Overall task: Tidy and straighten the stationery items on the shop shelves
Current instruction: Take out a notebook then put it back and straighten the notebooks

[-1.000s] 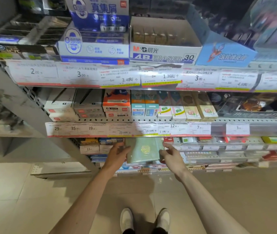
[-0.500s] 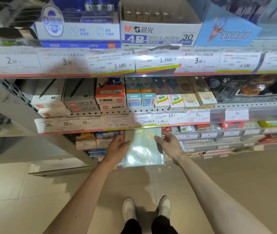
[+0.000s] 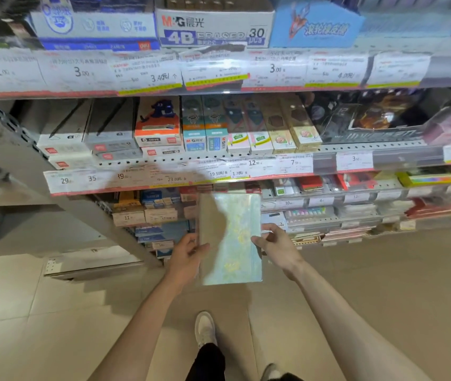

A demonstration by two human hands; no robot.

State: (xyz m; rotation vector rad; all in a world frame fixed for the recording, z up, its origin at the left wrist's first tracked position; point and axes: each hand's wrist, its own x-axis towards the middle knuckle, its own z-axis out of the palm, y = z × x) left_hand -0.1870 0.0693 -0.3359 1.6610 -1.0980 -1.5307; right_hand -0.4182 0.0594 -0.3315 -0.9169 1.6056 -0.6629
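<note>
Head view: the pale green, glossy plastic-wrapped notebook (image 3: 230,237) is now pulled clear of the lower shelf (image 3: 328,200) — a sec ago it stood among the stock. Left hand (image 3: 187,255) & right hand (image 3: 276,243) grip its side edges. Prob. needs reseating straight.

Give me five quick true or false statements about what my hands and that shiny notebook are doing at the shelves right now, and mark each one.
1. Both hands hold the pale green notebook. True: the left hand grips its left edge, the right hand its right edge.
2. The notebook lies flat on the floor. False: it is held up in front of the lower shelves.
3. The 4B eraser box sits on the top shelf. True.
4. The right hand touches a price tag. False: it holds only the notebook.
5. The orange box stands on the middle shelf. True.
</note>
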